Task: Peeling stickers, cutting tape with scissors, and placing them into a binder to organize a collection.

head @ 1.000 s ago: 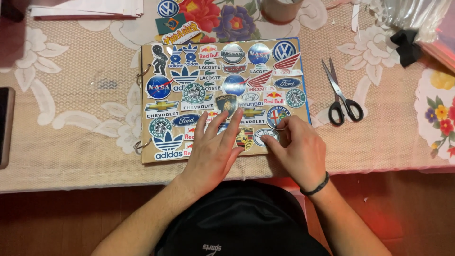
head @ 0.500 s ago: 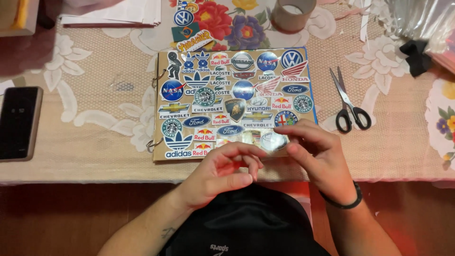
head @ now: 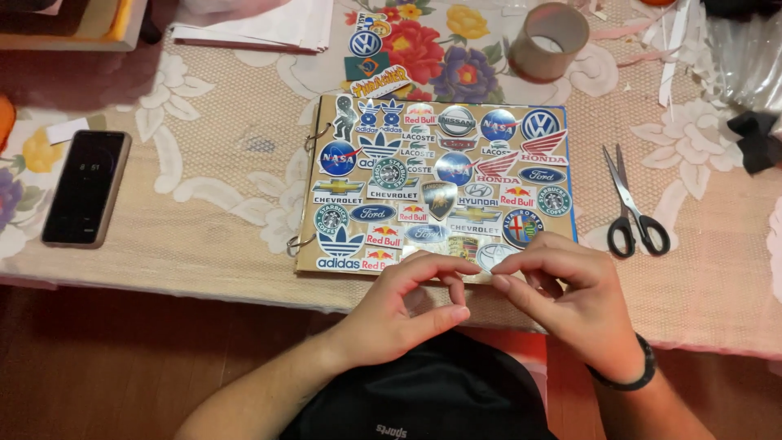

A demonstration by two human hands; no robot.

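Fingers: both my hands meet low in the frame's centre; left hand (head: 407, 305) curls with thumb and forefinger pinched near a small pale oval sticker (head: 494, 256), and right hand (head: 570, 305) pinches at it from the other side. Whether I truly grip it or only press on it, I cannot tell.
Sticker: it sits at the bottom edge of the brown cardboard ring-bound album cover covered in colourful logo stickers (head: 440, 187), just above my fingertips, between both hands, a little nearer my right.
Long axis: the oval runs roughly left to right, along the cover's lower edge.
Wrist: a black band (head: 631, 376) circles my right wrist.
Surface: a beige lace-patterned tablecloth with printed flowers (head: 220, 195) covers the table.
Right of centre: black-handled steel scissors (head: 631, 204) lie apart from the cover, blades pointing up-frame.
Left: a black smartphone (head: 85, 187) lies flat, well apart.
Top: a brown roll of packing tape (head: 547, 41) and loose stickers (head: 371, 69) sit beyond the cover.
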